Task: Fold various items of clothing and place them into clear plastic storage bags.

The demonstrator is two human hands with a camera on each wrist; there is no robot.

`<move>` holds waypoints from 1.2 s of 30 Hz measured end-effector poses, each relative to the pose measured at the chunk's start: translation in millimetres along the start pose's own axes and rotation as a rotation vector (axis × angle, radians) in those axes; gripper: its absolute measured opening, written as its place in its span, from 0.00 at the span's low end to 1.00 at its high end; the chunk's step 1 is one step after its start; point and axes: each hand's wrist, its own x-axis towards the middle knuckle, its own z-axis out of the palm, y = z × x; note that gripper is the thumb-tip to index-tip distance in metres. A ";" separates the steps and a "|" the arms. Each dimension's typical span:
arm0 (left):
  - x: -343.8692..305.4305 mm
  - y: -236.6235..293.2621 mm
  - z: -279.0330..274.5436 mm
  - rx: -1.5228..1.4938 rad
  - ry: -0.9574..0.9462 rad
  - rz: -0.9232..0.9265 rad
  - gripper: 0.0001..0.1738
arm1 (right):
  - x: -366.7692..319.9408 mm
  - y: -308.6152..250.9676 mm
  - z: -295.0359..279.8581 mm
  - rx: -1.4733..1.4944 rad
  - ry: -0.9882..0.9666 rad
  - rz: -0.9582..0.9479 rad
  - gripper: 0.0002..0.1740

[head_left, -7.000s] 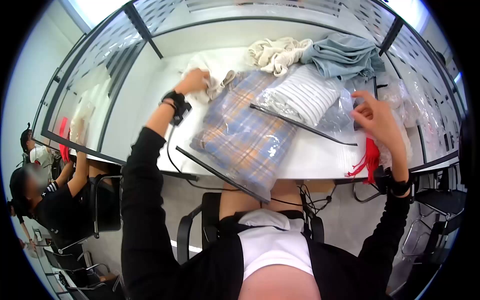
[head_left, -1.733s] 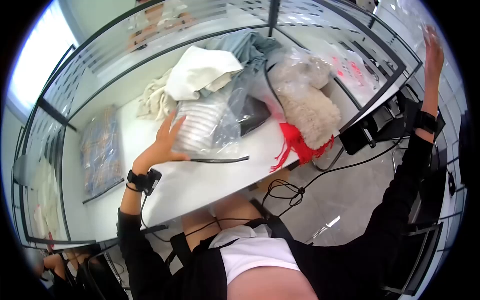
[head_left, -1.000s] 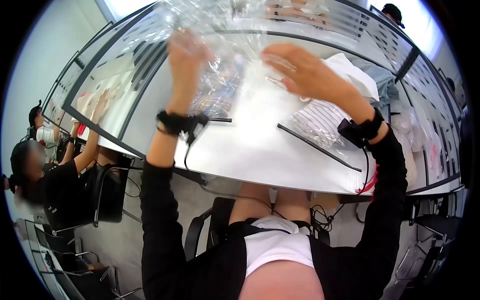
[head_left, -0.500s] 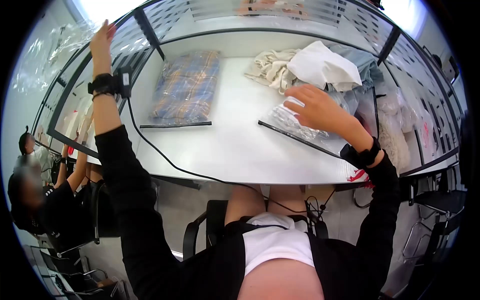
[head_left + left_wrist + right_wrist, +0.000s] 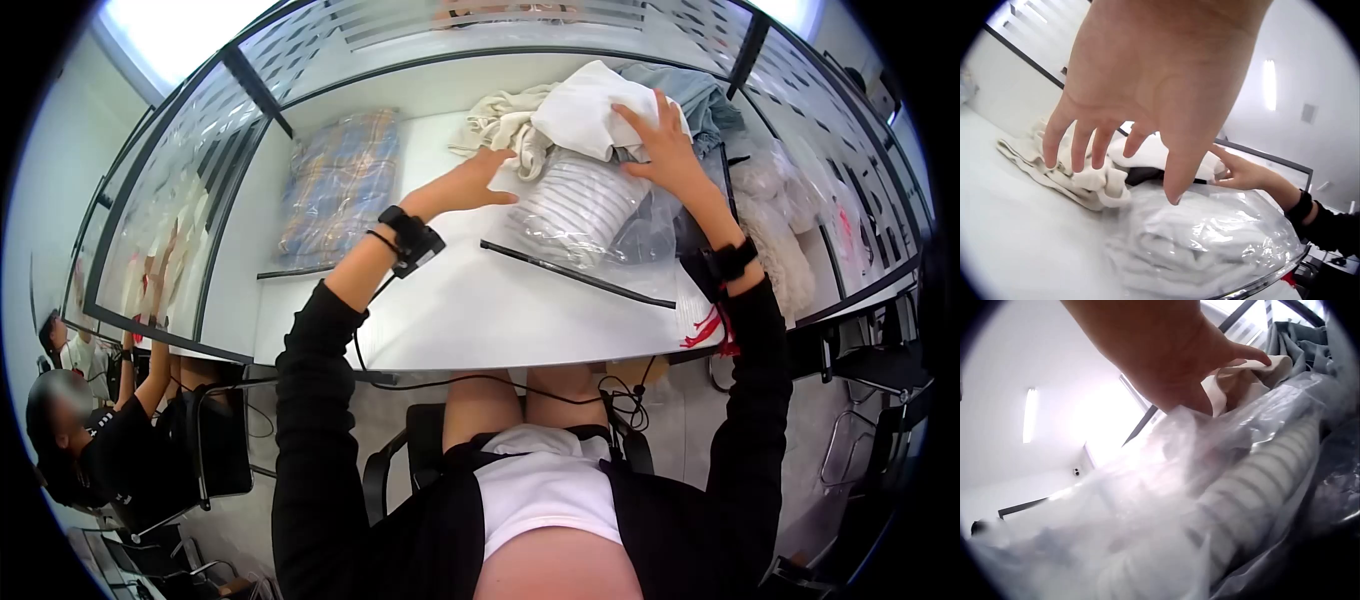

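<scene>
A white folded cloth (image 5: 590,108) lies on top of a striped garment in a clear plastic bag (image 5: 585,205). My right hand (image 5: 668,150) is at the cloth's right side with fingers spread, the fingertips touching it. In the right wrist view the palm hides most of those fingers. My left hand (image 5: 470,185) reaches in from the left, fingers straight and holding nothing. The left wrist view shows the left palm (image 5: 1154,75) above the bag's near-left part, beside a cream knitted cloth (image 5: 1079,172). A black slider bar (image 5: 575,272) runs along the bag's near edge.
A plaid garment in a clear bag (image 5: 340,185) lies at the table's left. Blue-grey fabric (image 5: 700,100) is heaped behind the white cloth. Fluffy beige items (image 5: 785,240) and red tassels (image 5: 710,330) lie right. Partitions (image 5: 160,180) border the table; a cable crosses below its front edge.
The plaid bag has gone from the middle to the left, and the white cloth onto the pile. My left hand has left the crumpled clear plastic; my right hand has reached the cloth.
</scene>
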 end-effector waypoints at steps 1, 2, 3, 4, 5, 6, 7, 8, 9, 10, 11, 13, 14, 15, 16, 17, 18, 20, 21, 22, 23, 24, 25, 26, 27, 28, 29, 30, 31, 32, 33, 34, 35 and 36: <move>7.5 6.9 5.7 0.009 -0.013 -0.005 0.41 | 2.8 6.9 6.4 -0.004 -0.059 0.046 0.45; 12.8 13.6 9.0 0.008 -0.024 -0.031 0.41 | 8.8 11.2 9.7 0.052 -0.059 0.064 0.40; 16.2 20.4 11.6 0.006 -0.034 -0.060 0.41 | 14.3 15.4 15.0 0.012 -0.083 0.049 0.38; 17.7 24.5 13.4 0.002 -0.046 -0.090 0.41 | 18.3 18.2 20.9 -0.026 -0.110 0.034 0.37; 17.8 24.4 15.0 0.011 -0.041 -0.093 0.41 | 19.9 17.0 23.0 -0.062 -0.137 0.019 0.36; 17.6 22.2 16.1 0.022 -0.036 -0.096 0.41 | 18.8 12.4 24.3 -0.133 -0.052 -0.010 0.29; 17.3 19.1 17.1 0.034 -0.030 -0.099 0.41 | 21.7 15.8 25.3 -0.081 -0.085 -0.020 0.27; 16.6 13.0 19.9 0.068 0.026 -0.116 0.42 | 26.7 20.6 26.2 -0.029 -0.119 -0.031 0.25; 15.4 5.8 23.2 0.101 0.082 -0.134 0.42 | 29.1 24.8 26.7 0.024 -0.154 -0.043 0.23; 15.1 -1.1 25.2 0.135 0.139 -0.152 0.42 | 29.2 29.1 26.6 0.053 -0.145 -0.086 0.21; 15.8 -5.2 24.1 0.167 0.177 -0.161 0.43 | 30.4 31.3 22.9 0.081 -0.135 -0.131 0.19; 19.3 -13.5 20.7 0.228 0.251 -0.180 0.45 | 30.2 34.8 15.5 0.156 -0.123 -0.192 0.15; 23.2 -18.9 16.2 0.204 0.231 -0.120 0.45 | 27.6 33.5 6.9 0.201 -0.119 -0.210 0.13; 27.1 -22.4 15.5 0.241 0.186 -0.118 0.45 | 24.8 32.2 0.2 0.245 -0.115 -0.227 0.12; 31.3 -25.1 16.3 0.276 0.141 -0.116 0.44 | 23.0 32.5 -3.1 0.426 -0.094 -0.189 0.10; 37.2 -27.4 15.9 0.311 0.097 -0.112 0.44 | 21.6 29.7 -11.7 0.406 -0.060 -0.235 0.10; 44.9 -31.6 12.7 0.229 -0.018 -0.084 0.42 | 19.8 23.7 -24.1 0.386 -0.030 -0.278 0.10; 57.2 -33.2 12.4 0.077 -0.183 -0.203 0.42 | 18.4 13.1 -42.4 0.376 0.055 -0.303 0.09; 61.4 -30.8 12.8 0.002 -0.266 -0.263 0.42 | 21.9 9.2 -51.4 0.432 0.105 -0.270 0.10; 64.8 -28.1 13.4 0.073 -0.275 -0.312 0.44 | 27.6 6.1 -61.7 0.485 0.159 -0.238 0.11; 65.6 -21.5 14.3 0.211 -0.167 -0.272 0.46 | 33.1 6.3 -72.4 0.539 0.213 -0.206 0.11; 62.3 -11.5 16.0 0.347 -0.060 -0.234 0.48 | 40.1 9.6 -83.6 0.528 0.222 -0.132 0.12; 59.2 -2.1 15.9 0.481 0.048 -0.196 0.50 | 48.7 10.8 -99.3 0.563 0.141 -0.047 0.13; 56.8 10.7 9.2 0.367 0.143 -0.108 0.56 | 59.2 6.4 -118.5 0.598 0.057 0.036 0.14; 55.7 19.5 5.5 0.158 0.244 0.008 0.57 | 69.2 1.2 -128.2 0.633 -0.026 0.116 0.14; 55.4 26.9 1.7 -0.048 0.345 0.125 0.58 | 80.7 -2.2 -128.2 0.761 -0.012 0.129 0.15; 53.8 34.3 -3.4 -0.255 0.443 0.244 0.59 | 93.0 -5.7 -127.1 0.889 0.002 0.142 0.16; 48.2 46.1 -9.6 -0.380 0.473 0.252 0.57 | 100.3 -13.5 -128.1 1.016 0.016 0.155 0.18; 40.9 58.9 -16.4 -0.502 0.503 0.263 0.56 | 104.7 -24.4 -129.8 1.149 0.021 0.157 0.19; 33.9 69.3 -23.1 -0.623 0.532 0.276 0.54 | 108.9 -38.8 -133.0 1.282 0.028 0.157 0.21; 26.9 75.7 -28.1 -0.614 0.550 0.244 0.49 | 113.3 -49.6 -136.6 1.415 0.033 0.154 0.22; 20.2 80.0 -34.2 -0.604 0.573 0.215 0.44 | 124.7 -53.1 -142.0 1.362 0.071 0.171 0.23; 14.0 82.0 -40.0 -0.597 0.594 0.182 0.40 | 138.1 -48.1 -145.0 1.389 0.046 0.142 0.22; 10.2 79.9 -48.3 -0.583 0.674 0.215 0.28 | 150.5 -43.0 -148.6 1.419 0.018 0.117 0.21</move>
